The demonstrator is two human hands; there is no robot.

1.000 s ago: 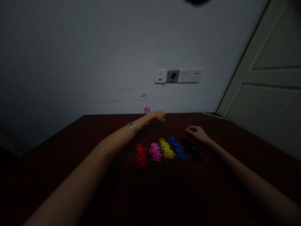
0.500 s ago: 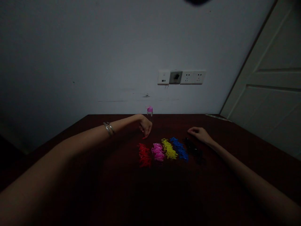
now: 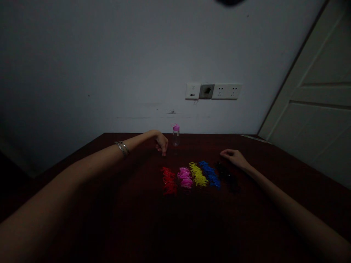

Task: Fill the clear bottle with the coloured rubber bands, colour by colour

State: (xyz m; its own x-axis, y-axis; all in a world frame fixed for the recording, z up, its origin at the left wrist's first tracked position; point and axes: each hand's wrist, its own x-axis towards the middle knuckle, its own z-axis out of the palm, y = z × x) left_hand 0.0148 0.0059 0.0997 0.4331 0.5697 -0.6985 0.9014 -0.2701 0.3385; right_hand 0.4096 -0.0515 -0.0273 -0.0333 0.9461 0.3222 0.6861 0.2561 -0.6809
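Small bands lie in slanting rows on the dark table: a red row point(image 3: 169, 180), a pink row point(image 3: 185, 178), a yellow row point(image 3: 198, 174), a blue row point(image 3: 210, 174) and a black row point(image 3: 228, 176), the last hard to make out. Behind the red row is my left hand point(image 3: 161, 143), fingers bent down and pressed together; whatever they may hold is too small and dark to tell. My right hand point(image 3: 231, 156) rests behind the black row with curled fingers, and nothing shows clearly in it.
A clear bottle point(image 3: 176, 138) with a pink cap stands near the back edge of the table point(image 3: 131, 215). A flat strip point(image 3: 255, 138) lies at the back right corner. Wall sockets point(image 3: 226, 91) and a pale door point(image 3: 320, 106) are beyond.
My left hand has moved left and slightly back, away from the red row and the bottle. The red bit under its fingertips no longer shows. My right hand has hardly moved.
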